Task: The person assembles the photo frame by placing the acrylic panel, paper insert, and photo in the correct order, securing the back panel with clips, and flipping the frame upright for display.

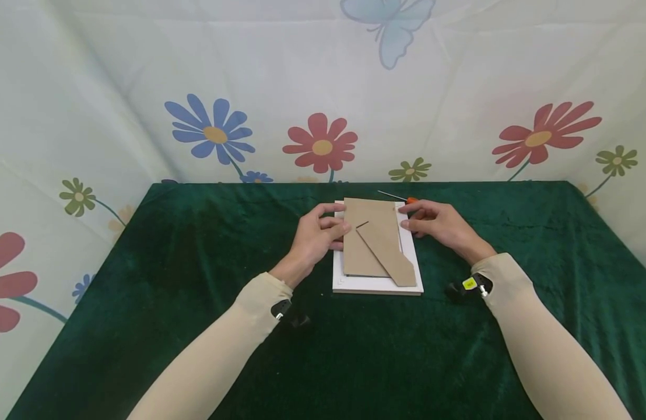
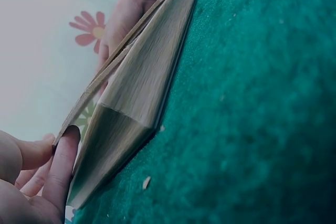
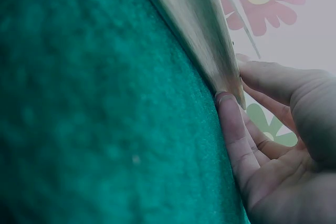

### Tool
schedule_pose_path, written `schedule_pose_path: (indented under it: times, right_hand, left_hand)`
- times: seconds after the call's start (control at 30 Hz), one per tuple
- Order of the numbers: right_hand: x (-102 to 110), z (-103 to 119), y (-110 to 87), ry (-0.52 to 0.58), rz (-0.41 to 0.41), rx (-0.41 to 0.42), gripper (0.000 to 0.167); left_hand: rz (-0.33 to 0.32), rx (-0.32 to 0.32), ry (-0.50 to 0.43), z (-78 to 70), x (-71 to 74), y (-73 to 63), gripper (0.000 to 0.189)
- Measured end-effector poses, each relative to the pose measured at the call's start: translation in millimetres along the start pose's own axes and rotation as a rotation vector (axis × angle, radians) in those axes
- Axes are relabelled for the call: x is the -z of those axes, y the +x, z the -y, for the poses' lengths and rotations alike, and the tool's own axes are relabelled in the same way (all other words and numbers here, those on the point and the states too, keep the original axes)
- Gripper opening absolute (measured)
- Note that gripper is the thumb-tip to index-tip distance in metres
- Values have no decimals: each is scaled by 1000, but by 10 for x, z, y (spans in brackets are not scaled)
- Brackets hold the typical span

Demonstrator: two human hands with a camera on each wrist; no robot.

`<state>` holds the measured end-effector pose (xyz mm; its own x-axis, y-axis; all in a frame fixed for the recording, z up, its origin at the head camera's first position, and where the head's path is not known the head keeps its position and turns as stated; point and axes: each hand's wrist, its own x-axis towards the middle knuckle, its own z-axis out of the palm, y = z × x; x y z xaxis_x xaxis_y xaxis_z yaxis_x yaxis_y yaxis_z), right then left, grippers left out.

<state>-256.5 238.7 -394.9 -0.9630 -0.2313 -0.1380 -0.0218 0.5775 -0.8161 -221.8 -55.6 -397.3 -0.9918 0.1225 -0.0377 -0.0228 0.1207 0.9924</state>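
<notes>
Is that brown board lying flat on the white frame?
No, the left wrist view shows the brown board tilted, one end raised off the white frame and pinched by the left hand.

two hands are showing, one left hand (image 1: 313, 236) and one right hand (image 1: 442, 224), and two sleeves (image 1: 207, 353) are showing with them. two black devices (image 1: 281, 308) are sitting at the wrists, and one yellow tag (image 1: 469, 283) is showing. one frame (image 1: 372, 285), one board (image 1: 372, 210), one flap (image 1: 391, 264) and one screwdriver (image 1: 411, 200) are lying on one green cloth (image 1: 171, 350). one larger chip (image 2: 146, 183) is lying there too. on the backdrop (image 1: 302, 58), one butterfly (image 1: 393, 26), three red flowers (image 1: 321, 146), three green flowers (image 1: 408, 170) and at least three blue flowers (image 1: 214, 133) are appearing.
</notes>
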Motion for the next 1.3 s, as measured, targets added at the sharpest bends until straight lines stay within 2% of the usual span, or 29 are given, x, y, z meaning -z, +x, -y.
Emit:
schedule_pose_path:
  times: [0.37, 0.5, 0.8, 1.03, 1.3]
  right_hand:
    - [14, 6, -4, -2, 3, 2, 56]
    - [10, -4, -2, -6, 2, 2, 57]
    - [-3, -18, 7, -11, -5, 6, 56]
    - [0, -4, -6, -8, 4, 3, 57]
    - [5, 2, 10, -10, -2, -2, 56]
  left_hand:
    - [5, -7, 22, 3, -22, -1, 44]
    - [2, -27, 62, -13, -22, -23, 43]
    - [-33, -47, 175, -38, -48, -38, 57]
    - [-48, -108, 289, -51, -68, -28, 47]
    - [-68, -94, 290, -80, -101, -38, 44]
